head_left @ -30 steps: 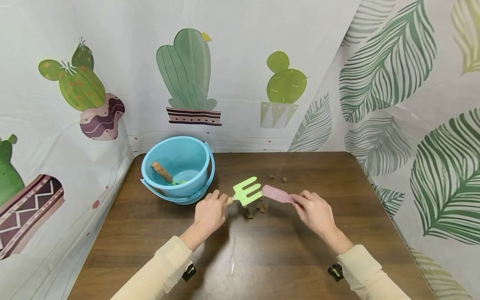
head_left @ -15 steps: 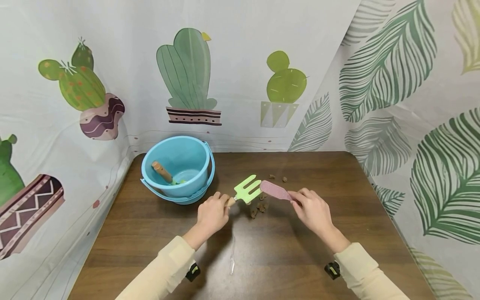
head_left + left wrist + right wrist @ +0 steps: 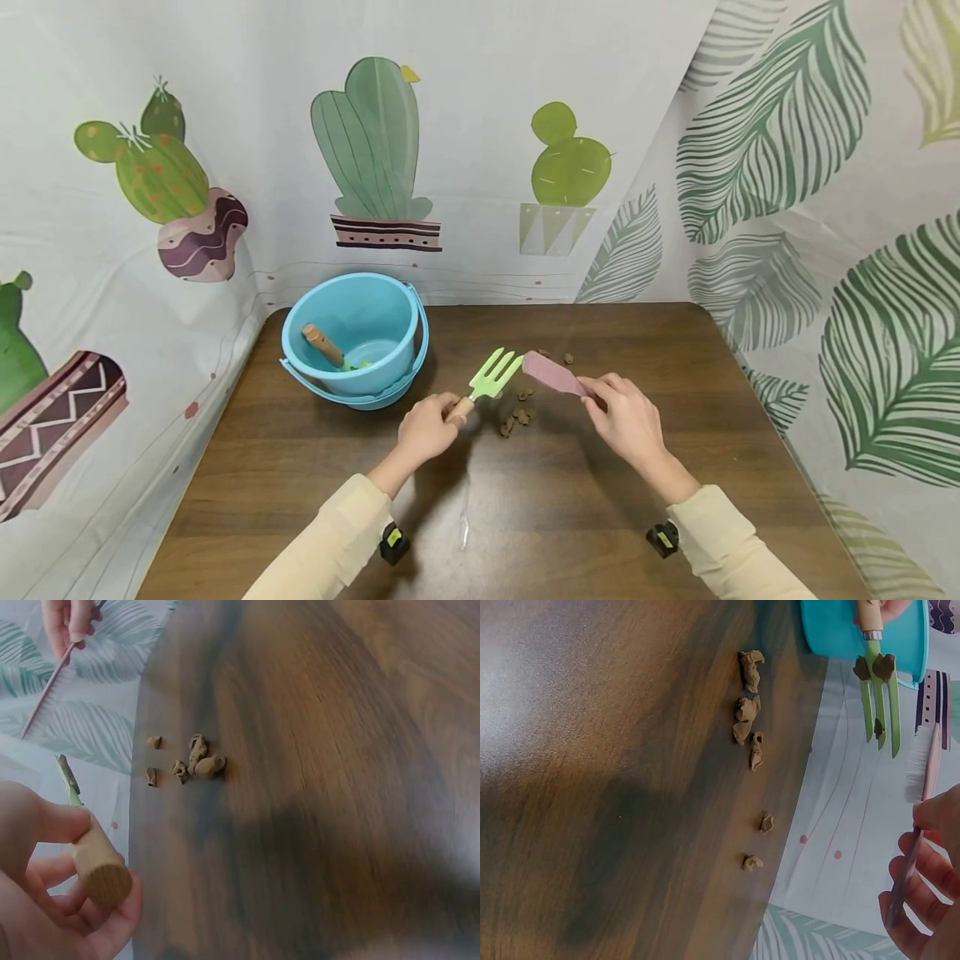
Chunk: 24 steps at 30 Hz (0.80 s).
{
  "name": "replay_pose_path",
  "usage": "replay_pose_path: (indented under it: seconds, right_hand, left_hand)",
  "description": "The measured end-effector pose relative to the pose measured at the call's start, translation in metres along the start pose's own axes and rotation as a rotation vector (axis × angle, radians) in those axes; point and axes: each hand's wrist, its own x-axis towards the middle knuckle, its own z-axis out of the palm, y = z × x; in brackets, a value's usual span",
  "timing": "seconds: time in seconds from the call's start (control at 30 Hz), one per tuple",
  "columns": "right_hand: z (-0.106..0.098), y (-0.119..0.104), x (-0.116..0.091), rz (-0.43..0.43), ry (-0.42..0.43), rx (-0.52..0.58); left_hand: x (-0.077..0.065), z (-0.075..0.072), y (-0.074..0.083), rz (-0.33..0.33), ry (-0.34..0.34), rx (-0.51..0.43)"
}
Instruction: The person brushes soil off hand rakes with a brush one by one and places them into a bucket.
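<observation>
My left hand [image 3: 426, 428] grips the wooden handle of a green garden hand fork [image 3: 491, 375], held above the table with its tines pointing away and right. In the right wrist view, dark brown bits [image 3: 884, 667] cling to the tines. Pinched by its handle in my right hand [image 3: 626, 419] is a pink brush [image 3: 551, 372]; its white bristles [image 3: 915, 766] show in the right wrist view. In the head view the brush's tip is beside the tines; whether they touch I cannot tell. Below, several crumpled brown lumps [image 3: 517, 417] lie on the table.
A light blue bucket [image 3: 352, 287] with a handle stands at the back left of the brown wooden table [image 3: 570, 533]. Inside it leans another wooden-handled tool [image 3: 324, 343]. A patterned cloth [image 3: 480, 150] hangs behind the table.
My left hand has shifted slightly right, and the fork's tines now point further away. The brush has moved slightly away from me too. More of the brown lumps show beneath the tools.
</observation>
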Motion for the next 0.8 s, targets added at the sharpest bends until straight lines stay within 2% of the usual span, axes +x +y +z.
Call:
replay_pose_path:
  seconds: [0.17,0.33,0.43,0.6,0.67,0.8]
  right_hand:
    - [-0.001,0.0,0.0,0.015,-0.001,0.011]
    - [-0.001,0.0,0.001,0.025,0.005,0.013]
    - [0.0,-0.001,0.001,0.025,0.011,0.012]
    - [0.0,-0.004,0.002,0.032,0.011,0.017]
    - [0.0,-0.005,0.002,0.038,0.009,0.02]
    - [0.001,-0.005,0.003,0.044,0.013,0.022]
  left_hand:
    - [0.001,0.0,-0.001,-0.066,-0.067,-0.173]
    - [0.001,0.004,-0.002,-0.095,-0.103,-0.326]
    - [0.002,0.007,-0.004,-0.115,-0.137,-0.455]
    - [0.002,0.011,-0.006,-0.176,-0.242,-0.708]
    - [0.002,0.012,-0.006,-0.191,-0.273,-0.774]
    - [0.002,0.014,-0.006,-0.206,-0.311,-0.846]
